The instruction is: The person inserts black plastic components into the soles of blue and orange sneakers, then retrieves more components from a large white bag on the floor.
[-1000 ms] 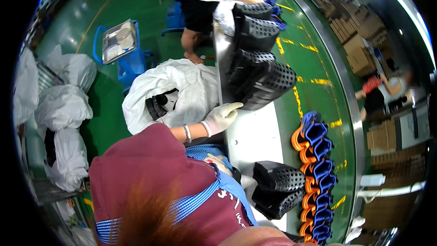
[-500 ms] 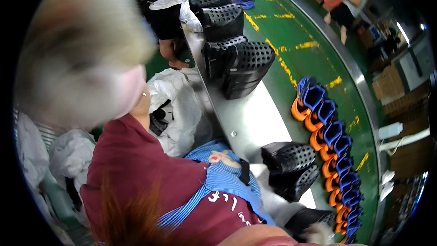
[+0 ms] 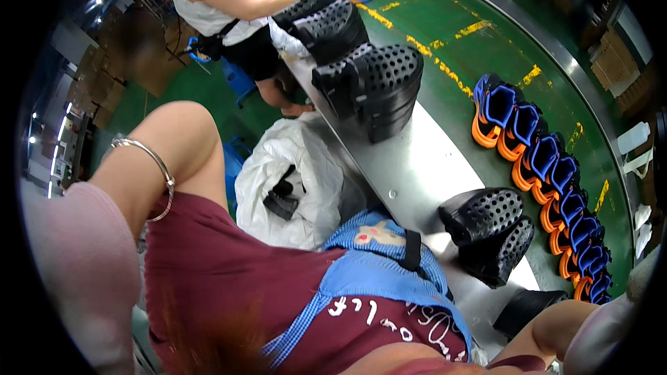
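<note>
My left arm, with a silver bangle [image 3: 169, 182], is bent at the left, and a pale pink sleeve [image 3: 94, 271] covers the forearm. The left hand itself is out of the picture. At the lower right, a pale sleeve [image 3: 601, 337] covers my right forearm. A grey gloved part of my right hand [image 3: 643, 276] shows at the dark rim; its fingers are hidden. Closest to that arm is a black piece [image 3: 524, 311], partly covered by it. Beyond it, two black perforated shoe-shaped pieces [image 3: 483, 214] lean together on the metal ledge [image 3: 434, 160].
More perforated black pieces [image 3: 385, 90] stand stacked along the ledge. A row of blue-and-orange shoes [image 3: 535, 160] lines the green belt [image 3: 458, 48]. Left of the ledge sits a white sack [image 3: 267, 167] with black items inside. A co-worker [image 3: 222, 0] handles shoes farther up.
My left arm has swung down from the upper left, where its gloved hand was a blur. My right arm has moved out to the right. The view has shifted.
</note>
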Demonstrator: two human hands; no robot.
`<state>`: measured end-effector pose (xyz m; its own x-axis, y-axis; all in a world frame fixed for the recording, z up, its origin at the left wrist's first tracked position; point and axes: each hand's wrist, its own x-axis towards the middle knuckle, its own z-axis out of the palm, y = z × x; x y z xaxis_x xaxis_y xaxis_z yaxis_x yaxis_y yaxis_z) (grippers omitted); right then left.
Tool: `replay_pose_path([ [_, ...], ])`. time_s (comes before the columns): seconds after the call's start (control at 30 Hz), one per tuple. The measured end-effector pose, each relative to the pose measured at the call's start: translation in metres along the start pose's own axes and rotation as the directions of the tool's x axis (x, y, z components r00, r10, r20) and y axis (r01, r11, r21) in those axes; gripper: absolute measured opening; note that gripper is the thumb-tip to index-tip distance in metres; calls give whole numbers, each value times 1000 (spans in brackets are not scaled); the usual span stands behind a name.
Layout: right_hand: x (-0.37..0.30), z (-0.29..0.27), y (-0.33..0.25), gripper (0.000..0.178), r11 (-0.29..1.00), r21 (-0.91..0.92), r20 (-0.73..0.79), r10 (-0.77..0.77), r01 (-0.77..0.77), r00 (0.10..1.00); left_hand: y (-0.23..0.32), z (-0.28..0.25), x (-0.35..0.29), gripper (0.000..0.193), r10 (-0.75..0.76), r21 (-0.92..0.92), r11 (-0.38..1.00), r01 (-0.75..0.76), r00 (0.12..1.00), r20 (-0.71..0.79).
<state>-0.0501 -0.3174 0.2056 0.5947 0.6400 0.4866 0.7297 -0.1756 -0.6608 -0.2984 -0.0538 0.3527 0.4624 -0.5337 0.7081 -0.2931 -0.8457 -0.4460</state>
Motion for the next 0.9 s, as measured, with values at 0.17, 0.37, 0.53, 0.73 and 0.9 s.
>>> replay_pose_path([
  [0.17, 8, 7, 11, 75, 998, -33, 52, -54, 56, 997, -13, 10, -11, 41, 1, 77, 997, -3, 999, 36],
  [0.37, 25, 14, 20, 71, 996, -69, 80, -53, 59, 995, -54, 13, -51, 44, -178, 238, 951, 198, 979, -103],
  [0.53, 35, 17, 15, 67, 992, -128, 76, -15, 25, 997, -107, 26, -239, 36, -878, -374, 103, 922, -92, -470],
  [0.73, 34, 9, 9, 63, 984, -171, 56, 56, -46, 997, -7, 21, -554, 17, -304, -404, -850, 337, -942, -144],
  [0.9, 41, 12, 7, 59, 987, -160, 102, 24, -7, 994, -29, -43, -539, 11, -650, -490, -699, 521, -748, 133],
])
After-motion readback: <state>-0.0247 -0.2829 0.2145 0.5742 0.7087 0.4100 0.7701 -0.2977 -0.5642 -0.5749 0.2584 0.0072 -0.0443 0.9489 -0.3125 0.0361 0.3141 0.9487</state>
